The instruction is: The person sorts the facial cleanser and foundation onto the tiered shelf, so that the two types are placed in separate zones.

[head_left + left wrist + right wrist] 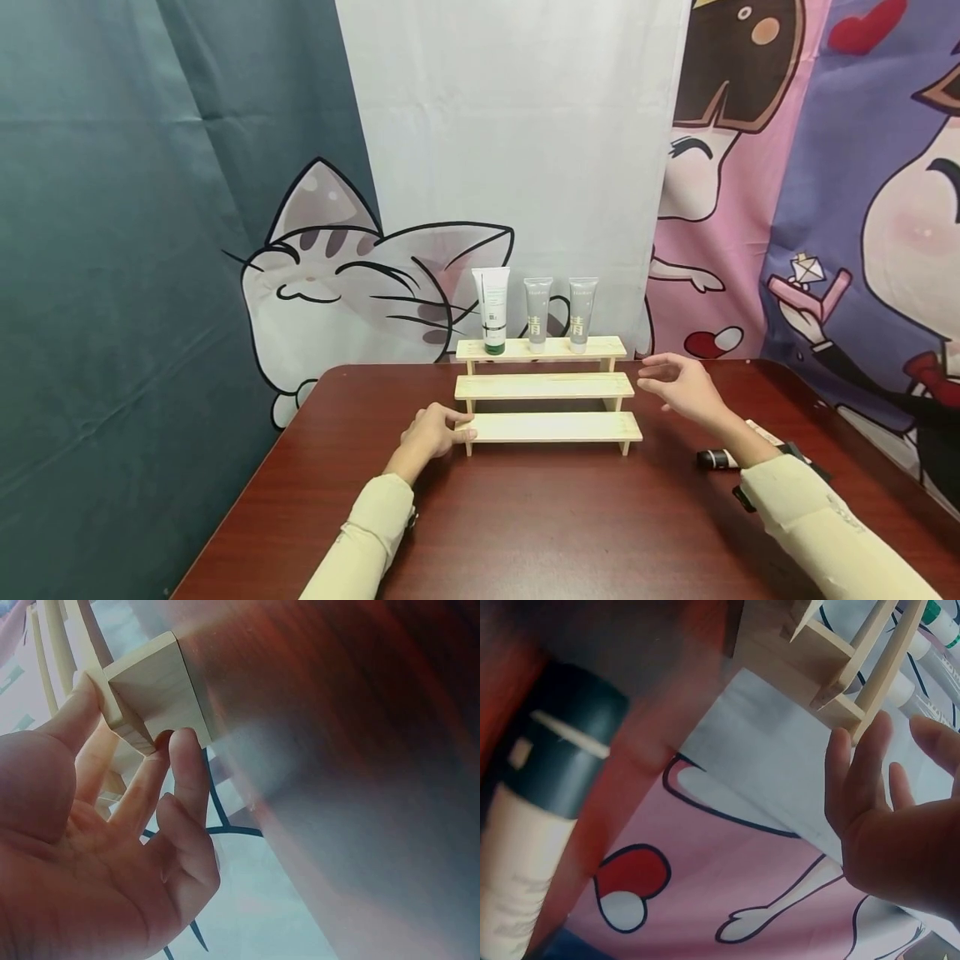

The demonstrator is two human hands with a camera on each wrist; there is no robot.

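A pale wooden three-step display rack stands near the far side of the table. Its lowest board's left end is pinched by my left hand; in the left wrist view the thumb lies on the board, with fingers around its end. Just right of the rack, my right hand hovers with loosely bent fingers and holds nothing. On the top step, a white tube with a green cap stands at the left. Two grey translucent tubes stand cap-down beside it, toward the middle and right.
Under and beside my right forearm lie a black-capped tube and a dark flat item, partly hidden by the sleeve. The reddish-brown table reaches back to a cartoon-printed curtain.
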